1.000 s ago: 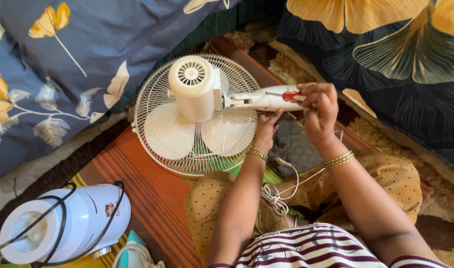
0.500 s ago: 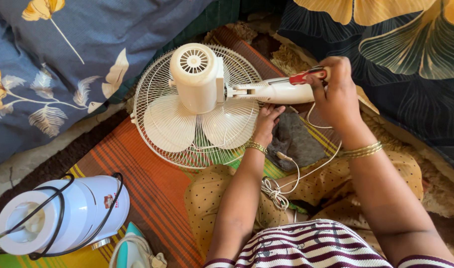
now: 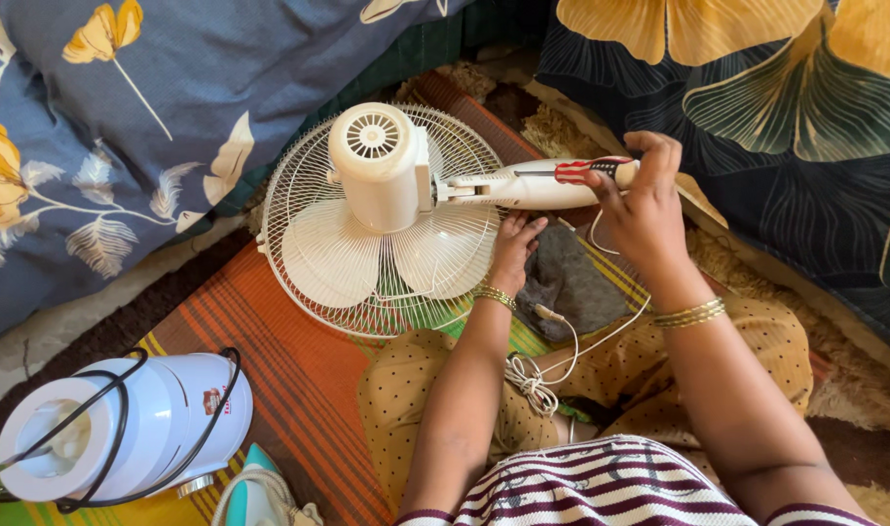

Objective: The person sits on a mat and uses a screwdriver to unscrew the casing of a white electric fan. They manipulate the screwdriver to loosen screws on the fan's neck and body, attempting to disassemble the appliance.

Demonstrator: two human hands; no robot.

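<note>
One striped orange mat point(image 3: 270, 341) between cushions point(image 3: 124, 117)

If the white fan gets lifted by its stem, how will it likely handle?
The fan would probably feel head-heavy: motor housing and wire grille sit at one end of the stem. The grille likely flexes if pressed. The trailing white cord looks floppy and may snag.

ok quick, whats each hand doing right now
Left hand: open, fingers resting against the fan beneath its white neck.
Right hand: closed on a red-handled screwdriver at the neck.
</note>
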